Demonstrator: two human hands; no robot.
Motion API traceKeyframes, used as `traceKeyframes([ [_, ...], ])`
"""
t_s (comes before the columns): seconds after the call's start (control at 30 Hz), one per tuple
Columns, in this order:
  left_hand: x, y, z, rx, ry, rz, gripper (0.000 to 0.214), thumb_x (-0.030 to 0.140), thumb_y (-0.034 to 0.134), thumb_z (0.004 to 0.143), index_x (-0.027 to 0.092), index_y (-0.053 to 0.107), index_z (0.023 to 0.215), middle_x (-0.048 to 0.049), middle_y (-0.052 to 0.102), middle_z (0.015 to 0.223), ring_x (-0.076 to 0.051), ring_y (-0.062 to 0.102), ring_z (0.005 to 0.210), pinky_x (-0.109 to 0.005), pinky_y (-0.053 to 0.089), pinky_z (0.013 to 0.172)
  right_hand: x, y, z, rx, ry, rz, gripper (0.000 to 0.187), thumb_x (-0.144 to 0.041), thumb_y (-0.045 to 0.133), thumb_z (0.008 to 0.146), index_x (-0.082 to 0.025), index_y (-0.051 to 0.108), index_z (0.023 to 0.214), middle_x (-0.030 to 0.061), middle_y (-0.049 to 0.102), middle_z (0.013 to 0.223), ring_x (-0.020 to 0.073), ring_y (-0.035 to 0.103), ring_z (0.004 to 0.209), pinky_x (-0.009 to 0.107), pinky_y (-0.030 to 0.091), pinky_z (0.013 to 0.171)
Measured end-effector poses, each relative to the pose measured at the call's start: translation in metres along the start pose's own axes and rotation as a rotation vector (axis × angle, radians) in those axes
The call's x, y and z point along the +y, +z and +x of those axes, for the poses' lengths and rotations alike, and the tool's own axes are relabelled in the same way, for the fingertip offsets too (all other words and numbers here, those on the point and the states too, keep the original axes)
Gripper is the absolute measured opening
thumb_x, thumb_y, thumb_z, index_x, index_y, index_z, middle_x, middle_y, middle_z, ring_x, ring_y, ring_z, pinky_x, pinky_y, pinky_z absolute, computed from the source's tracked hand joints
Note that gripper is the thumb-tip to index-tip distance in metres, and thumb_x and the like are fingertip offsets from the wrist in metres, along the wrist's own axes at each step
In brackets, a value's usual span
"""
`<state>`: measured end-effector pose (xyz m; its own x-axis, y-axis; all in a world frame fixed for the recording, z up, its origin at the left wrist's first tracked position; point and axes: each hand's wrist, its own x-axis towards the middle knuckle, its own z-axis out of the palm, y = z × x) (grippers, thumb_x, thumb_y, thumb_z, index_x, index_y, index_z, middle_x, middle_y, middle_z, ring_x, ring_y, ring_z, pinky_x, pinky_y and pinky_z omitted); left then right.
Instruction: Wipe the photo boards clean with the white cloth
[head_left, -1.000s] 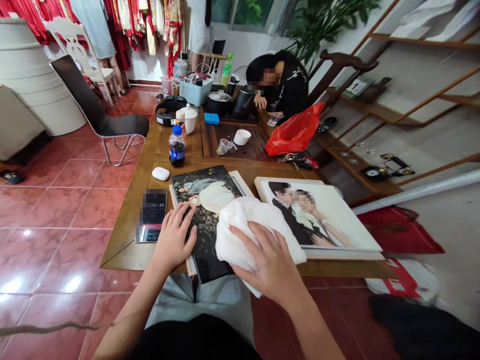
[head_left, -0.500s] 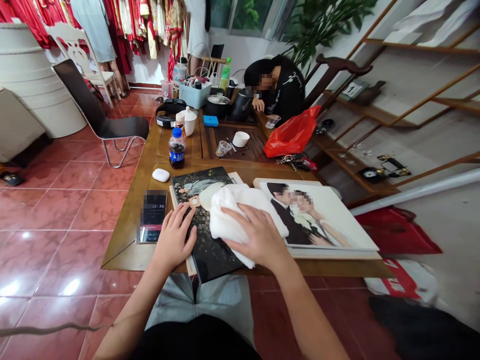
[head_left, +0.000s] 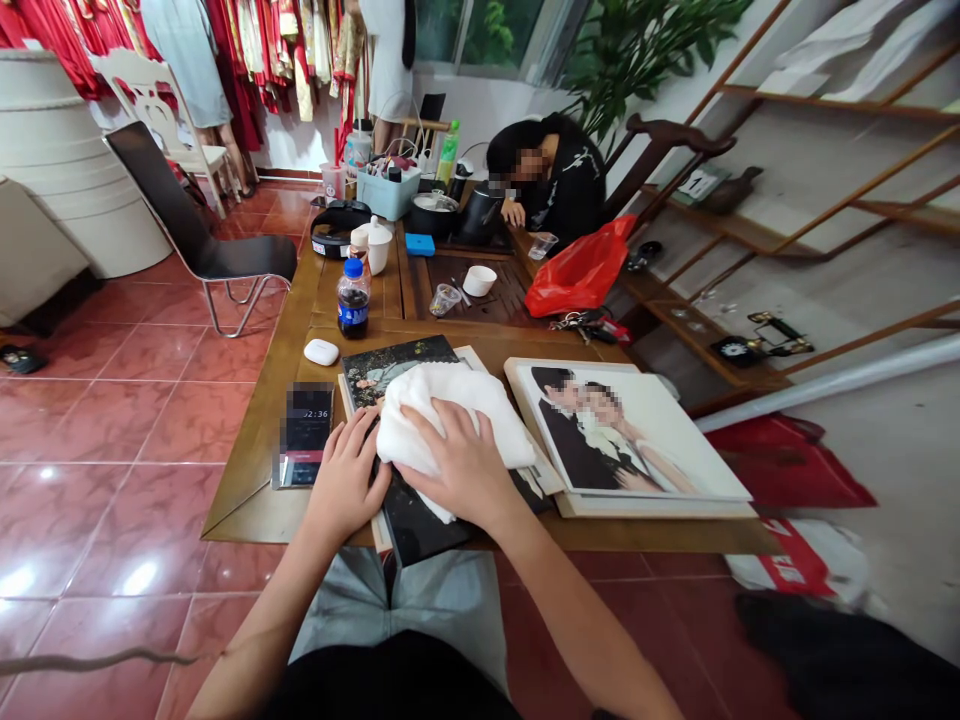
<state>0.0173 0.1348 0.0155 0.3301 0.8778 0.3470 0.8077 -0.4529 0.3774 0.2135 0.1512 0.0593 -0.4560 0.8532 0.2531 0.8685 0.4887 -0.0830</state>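
Note:
A folded white cloth lies on a dark photo panel and covers most of its middle. My right hand presses on the cloth from above, its fingers curved over it and gripping it. On the panel's left edge rests my left hand, flat with the fingers stretched out and holding nothing; its fingertips reach close to the cloth. Beneath the dark panel a pale edge of another panel shows. To the right lies a white photo panel showing a couple, on top of a pale-edged panel.
Left of my left hand lies a phone, with a white earbud case and a cola bottle beyond. Farther back are a white cup, a red plastic bag and keys. A person leans on the table's far side.
My right hand and the cloth have slid left across the dark panel, now close to my left hand. More of the area between the panels shows. My left hand stays in place.

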Motion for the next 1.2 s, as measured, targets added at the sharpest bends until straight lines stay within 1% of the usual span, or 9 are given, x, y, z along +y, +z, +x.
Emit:
traceKeyframes([
  [0.1, 0.001, 0.000, 0.000, 0.002, -0.007, -0.006, 0.051, 0.026, 0.041, 0.100, 0.018, 0.044, 0.150, -0.0125, 0.043, 0.158, -0.028, 0.034, 0.150, -0.050, 0.031, 0.121, 0.005, -0.001, 0.002, -0.006, 0.015, 0.018, 0.063, -0.056, 0.058, 0.092, -0.027, 0.049, 0.148, 0.0154, 0.053, 0.144, 0.0339, 0.049, 0.127, 0.051, 0.032, 0.103],
  [0.2, 0.002, 0.000, 0.000, 0.006, -0.024, -0.005, 0.049, 0.028, 0.040, 0.102, 0.018, 0.044, 0.150, -0.0126, 0.045, 0.157, -0.027, 0.035, 0.150, -0.050, 0.032, 0.120, 0.019, -0.001, 0.004, -0.006, 0.041, 0.024, 0.061, -0.056, 0.057, 0.093, -0.029, 0.050, 0.148, 0.0137, 0.055, 0.142, 0.0323, 0.049, 0.129, 0.051, 0.032, 0.105],
  [0.43, 0.003, -0.001, 0.002, 0.004, -0.030, 0.000, 0.048, 0.029, 0.038, 0.103, 0.018, 0.044, 0.150, -0.0128, 0.044, 0.157, -0.026, 0.034, 0.150, -0.050, 0.031, 0.121, 0.043, -0.002, 0.010, 0.014, 0.139, -0.005, 0.061, -0.058, 0.052, 0.095, -0.027, 0.050, 0.147, 0.0161, 0.053, 0.145, 0.0346, 0.049, 0.129, 0.052, 0.036, 0.103],
  [0.6, 0.003, 0.000, 0.002, 0.009, -0.034, -0.001, 0.048, 0.029, 0.038, 0.103, 0.019, 0.044, 0.150, -0.0118, 0.045, 0.157, -0.026, 0.035, 0.150, -0.049, 0.031, 0.121, 0.032, -0.002, 0.013, 0.001, 0.099, -0.036, 0.062, -0.056, 0.050, 0.096, -0.025, 0.048, 0.149, 0.0182, 0.053, 0.143, 0.0365, 0.049, 0.126, 0.053, 0.037, 0.101],
  [0.73, 0.003, -0.001, 0.001, 0.008, -0.031, -0.002, 0.048, 0.028, 0.040, 0.102, 0.020, 0.045, 0.149, -0.0114, 0.044, 0.157, -0.027, 0.035, 0.150, -0.049, 0.032, 0.120, 0.019, -0.005, 0.015, -0.076, -0.029, -0.011, 0.067, -0.058, 0.052, 0.095, -0.025, 0.044, 0.153, 0.0193, 0.051, 0.145, 0.0368, 0.046, 0.129, 0.053, 0.034, 0.104],
  [0.83, 0.003, -0.002, 0.002, -0.002, -0.023, -0.003, 0.047, 0.027, 0.040, 0.102, 0.019, 0.045, 0.148, -0.0114, 0.043, 0.158, -0.027, 0.034, 0.150, -0.049, 0.032, 0.120, 0.021, -0.007, 0.018, -0.124, -0.070, 0.017, 0.068, -0.059, 0.056, 0.093, -0.027, 0.044, 0.153, 0.0181, 0.050, 0.147, 0.0363, 0.046, 0.132, 0.053, 0.034, 0.106],
  [1.0, 0.003, -0.001, 0.002, 0.007, -0.028, 0.000, 0.048, 0.028, 0.040, 0.103, 0.018, 0.044, 0.150, -0.0123, 0.045, 0.157, -0.027, 0.034, 0.150, -0.049, 0.031, 0.121, 0.045, -0.006, 0.033, -0.126, 0.018, 0.023, 0.065, -0.060, 0.054, 0.094, -0.031, 0.045, 0.152, 0.0149, 0.050, 0.148, 0.0350, 0.046, 0.132, 0.052, 0.036, 0.105],
  [1.1, 0.003, -0.001, 0.002, 0.008, -0.030, -0.004, 0.048, 0.028, 0.040, 0.103, 0.018, 0.044, 0.150, -0.0125, 0.045, 0.157, -0.027, 0.035, 0.150, -0.050, 0.031, 0.121, 0.057, -0.004, 0.045, -0.134, 0.084, 0.027, 0.065, -0.062, 0.051, 0.095, -0.030, 0.044, 0.151, 0.0147, 0.049, 0.149, 0.0357, 0.045, 0.134, 0.054, 0.036, 0.106],
  [1.2, 0.003, -0.001, 0.002, 0.006, -0.032, -0.005, 0.048, 0.028, 0.040, 0.103, 0.019, 0.044, 0.150, -0.0123, 0.045, 0.157, -0.027, 0.035, 0.150, -0.050, 0.031, 0.121, 0.058, -0.002, 0.055, -0.141, 0.098, 0.007, 0.068, -0.063, 0.047, 0.096, -0.026, 0.042, 0.152, 0.0166, 0.049, 0.147, 0.0380, 0.046, 0.131, 0.056, 0.038, 0.103],
])
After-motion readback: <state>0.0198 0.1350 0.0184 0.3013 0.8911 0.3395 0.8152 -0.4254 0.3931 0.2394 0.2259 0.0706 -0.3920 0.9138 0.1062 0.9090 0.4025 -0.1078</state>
